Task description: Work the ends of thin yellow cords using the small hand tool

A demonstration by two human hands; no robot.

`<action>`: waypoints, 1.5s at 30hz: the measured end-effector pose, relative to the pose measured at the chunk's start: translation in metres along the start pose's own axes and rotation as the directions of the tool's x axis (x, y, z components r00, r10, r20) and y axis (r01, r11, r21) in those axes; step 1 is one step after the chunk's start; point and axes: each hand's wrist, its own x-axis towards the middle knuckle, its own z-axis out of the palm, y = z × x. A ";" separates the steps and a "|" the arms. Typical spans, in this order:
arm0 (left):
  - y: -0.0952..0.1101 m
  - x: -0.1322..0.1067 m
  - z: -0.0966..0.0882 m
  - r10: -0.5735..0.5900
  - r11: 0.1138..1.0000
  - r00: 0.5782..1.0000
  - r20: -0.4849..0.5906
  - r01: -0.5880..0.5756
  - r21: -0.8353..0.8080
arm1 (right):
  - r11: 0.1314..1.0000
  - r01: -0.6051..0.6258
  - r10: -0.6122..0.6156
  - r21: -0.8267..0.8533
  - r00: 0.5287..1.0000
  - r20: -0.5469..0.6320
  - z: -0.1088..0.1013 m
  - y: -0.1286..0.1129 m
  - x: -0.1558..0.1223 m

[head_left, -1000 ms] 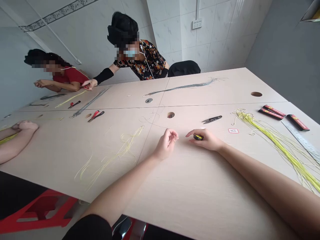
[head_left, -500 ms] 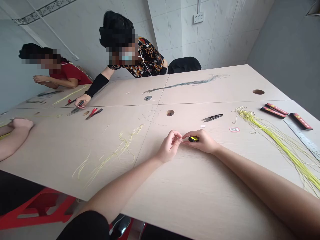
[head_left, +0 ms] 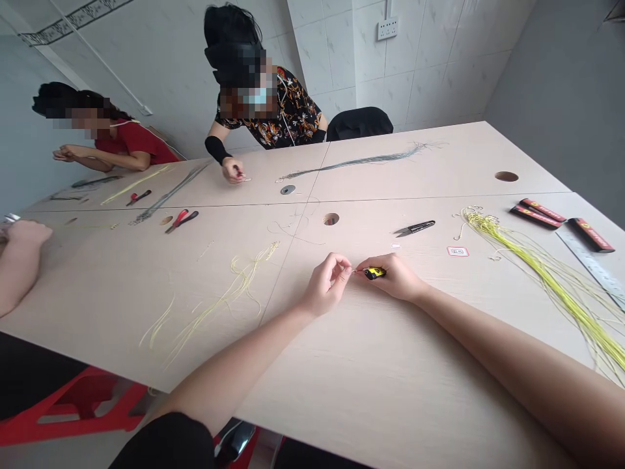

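My left hand (head_left: 328, 283) is closed in a pinch, thumb against the fingers. A tiny pale strand, which looks like thin cord (head_left: 355, 270), shows between its tips and those of my right hand. My right hand (head_left: 398, 277) is curled around a yellow and black lighter (head_left: 375, 273), with thumb and forefinger reaching to the strand. Most of the strand is hidden by the fingers. Beyond my right hand lie black thread snips (head_left: 415, 228) and a small red-edged label (head_left: 458, 251). Left of my left hand are loose yellow cords (head_left: 229, 293) on the table (head_left: 312, 365).
A thick yellow cord bundle (head_left: 541, 277) lies at right, near black and red boxes (head_left: 590, 235) and a ruler (head_left: 593, 260). Red-handled pliers (head_left: 181, 221) and a grey cord bundle (head_left: 371, 160) lie farther off. Co-workers sit across and at left. A cable hole (head_left: 331, 219) opens in the tabletop.
The co-worker opposite has drawn an arm back from the grey cords at left toward their own side. My hands stay together; the lighter has turned and shifted slightly left.
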 end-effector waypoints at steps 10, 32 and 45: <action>-0.006 0.006 -0.014 0.212 0.902 0.972 -0.100 -0.155 0.403 | 0.990 -0.142 0.143 0.011 0.988 -0.059 0.000 0.005 0.002; -0.013 0.011 -0.013 0.112 0.849 0.991 0.073 -0.134 0.511 | 0.994 -0.103 0.103 -0.038 0.995 -0.019 -0.002 0.002 0.001; -0.015 0.014 -0.020 0.101 0.758 0.994 -0.043 -0.049 0.651 | 0.991 -0.122 0.123 -0.056 0.992 -0.001 -0.002 0.003 0.001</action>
